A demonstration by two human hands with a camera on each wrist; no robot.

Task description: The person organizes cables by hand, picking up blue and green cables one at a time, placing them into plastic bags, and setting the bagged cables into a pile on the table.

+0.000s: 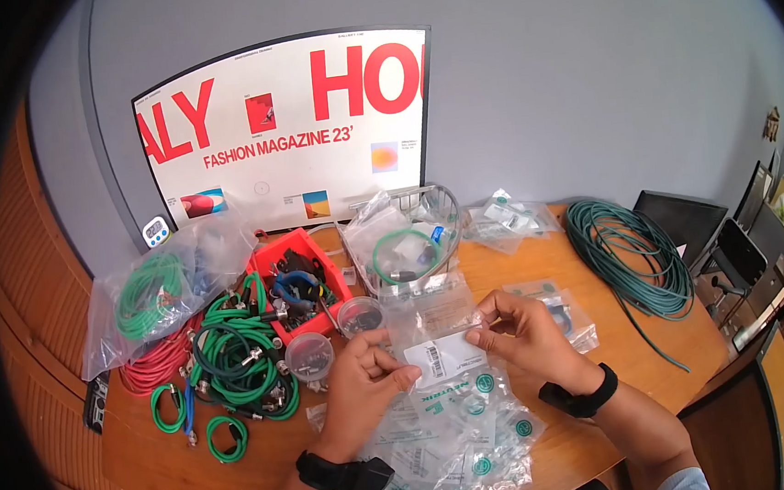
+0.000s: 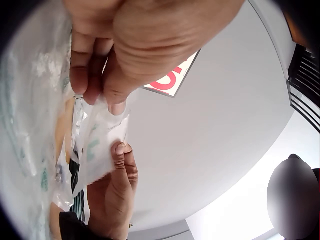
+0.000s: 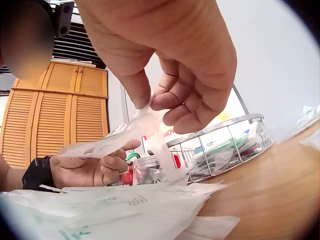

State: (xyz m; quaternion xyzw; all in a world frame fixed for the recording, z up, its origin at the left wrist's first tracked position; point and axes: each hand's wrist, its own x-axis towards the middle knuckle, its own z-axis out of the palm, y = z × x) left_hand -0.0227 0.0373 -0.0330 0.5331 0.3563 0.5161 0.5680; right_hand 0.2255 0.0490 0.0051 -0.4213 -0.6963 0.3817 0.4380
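Note:
Between both hands is a small clear plastic bag (image 1: pixel 435 320) with a white barcode label (image 1: pixel 447 359) on it. My left hand (image 1: pixel 364 387) pinches its left edge between thumb and fingers. At the opposite edge, my right hand (image 1: pixel 530 337) pinches the bag, thumb at the label's corner. The right wrist view shows the bag (image 3: pixel 112 142) stretched thin between the two hands. Just below lies a heap of clear plastic bags (image 1: pixel 462 433) with green Neutrik print.
A wire basket (image 1: pixel 454 231) holding bagged parts stands behind the hands. Left are a red bin (image 1: pixel 341 295), round clear tubs (image 1: pixel 309 355) and green cables (image 1: pixel 234 349). A dark green cable coil (image 1: pixel 628 254) lies right, more bags (image 1: pixel 510 217) at the back. A monitor (image 1: pixel 287 133) stands behind.

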